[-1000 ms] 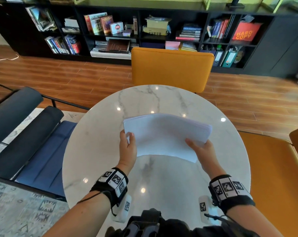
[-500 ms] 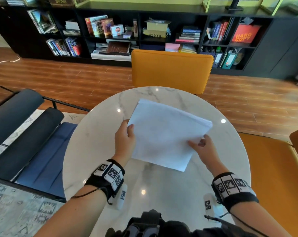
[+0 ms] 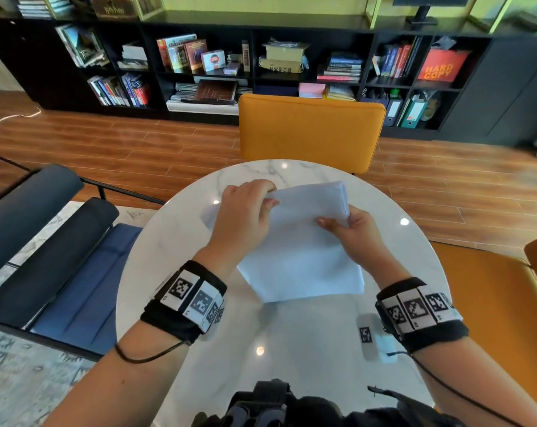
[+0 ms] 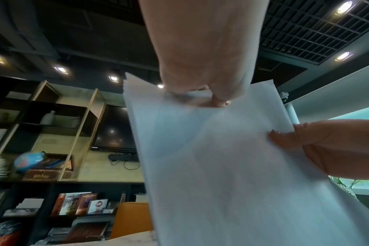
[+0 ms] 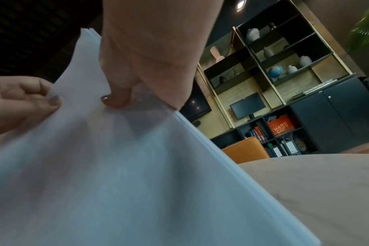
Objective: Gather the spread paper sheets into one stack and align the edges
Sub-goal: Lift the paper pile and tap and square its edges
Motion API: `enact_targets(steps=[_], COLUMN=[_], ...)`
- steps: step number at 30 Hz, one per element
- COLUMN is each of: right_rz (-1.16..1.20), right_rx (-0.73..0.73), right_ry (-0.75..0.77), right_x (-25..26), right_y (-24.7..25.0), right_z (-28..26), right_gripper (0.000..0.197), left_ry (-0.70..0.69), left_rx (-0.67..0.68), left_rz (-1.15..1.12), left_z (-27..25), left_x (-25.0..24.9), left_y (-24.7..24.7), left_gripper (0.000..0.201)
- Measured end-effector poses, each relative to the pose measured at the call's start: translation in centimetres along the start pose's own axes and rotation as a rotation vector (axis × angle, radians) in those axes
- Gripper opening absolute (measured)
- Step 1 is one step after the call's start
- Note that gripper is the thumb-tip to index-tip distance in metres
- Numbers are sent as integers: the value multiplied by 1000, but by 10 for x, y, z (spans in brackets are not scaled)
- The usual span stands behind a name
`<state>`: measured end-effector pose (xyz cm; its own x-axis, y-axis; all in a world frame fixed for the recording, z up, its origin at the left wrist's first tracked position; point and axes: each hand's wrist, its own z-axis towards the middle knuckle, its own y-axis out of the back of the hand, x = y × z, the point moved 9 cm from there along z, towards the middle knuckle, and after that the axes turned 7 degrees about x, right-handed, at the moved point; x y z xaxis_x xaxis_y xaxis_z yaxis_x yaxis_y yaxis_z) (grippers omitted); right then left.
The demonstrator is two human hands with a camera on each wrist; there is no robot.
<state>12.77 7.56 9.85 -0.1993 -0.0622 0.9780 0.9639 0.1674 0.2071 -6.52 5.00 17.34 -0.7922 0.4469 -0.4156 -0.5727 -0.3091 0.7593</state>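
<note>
Above the table (image 3: 174, 272), the paper stack (image 3: 301, 251) sits between left hand (image 3: 245, 217) and right hand (image 3: 356, 232), chair (image 3: 310, 131) behind.

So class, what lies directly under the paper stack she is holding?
The round marble table lies under the paper stack, which the left hand and right hand grip. The tabletop beneath the sheets is hidden.

I read "HARD COPY" on the orange box (image 3: 443, 67) (shelf ahead), "Harry Potter" on the brown case (image 4: 41, 175).
</note>
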Motion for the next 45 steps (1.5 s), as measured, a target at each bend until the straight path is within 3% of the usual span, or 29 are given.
enact_targets(steps=[3, 5, 6, 7, 9, 11, 16, 19, 23, 28, 36, 38, 45], right_rz=[99, 171, 189, 199, 215, 224, 244, 184, 167, 163, 35, -11, -130], right_rx=[-53, -81, -91, -98, -103, -100, -88, -69, -99, -150, -58, -61, -42], right_ry=[-10, -34, -46, -56, -72, -81, -88, -146, -213, -168, -281, -290, -244], right_x=[-11, -20, -24, -28, -31, -32, -43, -67, -88, -79, -110, -111, -101], right_y=[6, 10, 12, 13, 12, 9, 5, 2, -1, 5, 5, 7, 16], right_z=[-2, -4, -5, -5, -6, -7, -13, -19, -18, -14, -19, -16, -12], right_gripper=[8, 8, 8, 8, 8, 7, 8, 8, 15, 16, 24, 24, 25], left_ry=[137, 351, 486, 606, 716, 709, 691, 718, 711, 638, 675, 668, 624], left_rx=[-182, -284, -265, -212, -109, -83, -109, -49, -5, -80, 41, 15, -83], left_rz=[-34, -250, -387, -532, -775, -768, -686, -728, -759, -730, -619, -559, -521], left_z=[-13, -30, -38, -46, -56, -59, -64, -73, -74, -68, -81, -81, -83], left_x=[26, 57, 71, 83, 89, 82, 73, 72, 71, 68, 87, 91, 91], left_y=[18, 21, 14, 0, -27, -32, -43, -63, -79, -71, -84, -79, -68], left_gripper=[39, 65, 73, 73, 48, 31, 28, 30, 14, 23, 15, 8, 14])
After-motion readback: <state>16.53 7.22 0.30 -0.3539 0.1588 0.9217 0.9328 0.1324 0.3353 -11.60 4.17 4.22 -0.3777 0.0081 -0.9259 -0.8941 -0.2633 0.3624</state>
